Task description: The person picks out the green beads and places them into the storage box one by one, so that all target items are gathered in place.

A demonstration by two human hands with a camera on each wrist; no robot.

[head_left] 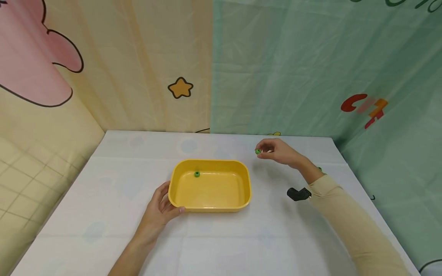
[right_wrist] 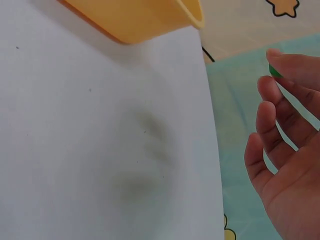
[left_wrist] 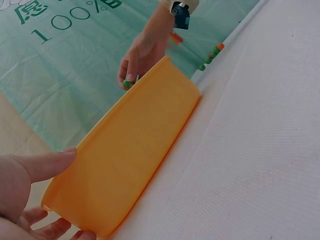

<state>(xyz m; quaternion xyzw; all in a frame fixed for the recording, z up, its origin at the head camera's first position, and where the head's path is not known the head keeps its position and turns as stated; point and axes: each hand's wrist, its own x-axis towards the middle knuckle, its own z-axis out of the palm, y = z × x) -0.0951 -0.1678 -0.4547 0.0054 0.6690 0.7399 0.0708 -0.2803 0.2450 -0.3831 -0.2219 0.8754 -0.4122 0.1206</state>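
Observation:
A shallow yellow tray [head_left: 210, 205] rests on the table, with one green bead [head_left: 197, 174] inside near its back wall. My left hand [head_left: 161, 207] grips the tray's left end, the thumb at the front corner and the fingers along the side. Above the table, to the right of and behind the tray, my right hand [head_left: 276, 151] pinches a small green bead [head_left: 258, 151] between thumb and fingertips. In the right wrist view, only a sliver of that green bead [right_wrist: 274, 71] shows past the thumb. The other right fingers are loosely bent.
Several green and orange beads [left_wrist: 209, 61] lie on the white-covered table [head_left: 103, 214] toward its right side; the right forearm mostly hides them in the head view. A black wrist device [head_left: 299, 194] sticks out from the right sleeve. Printed curtains [head_left: 276, 69] stand behind the table.

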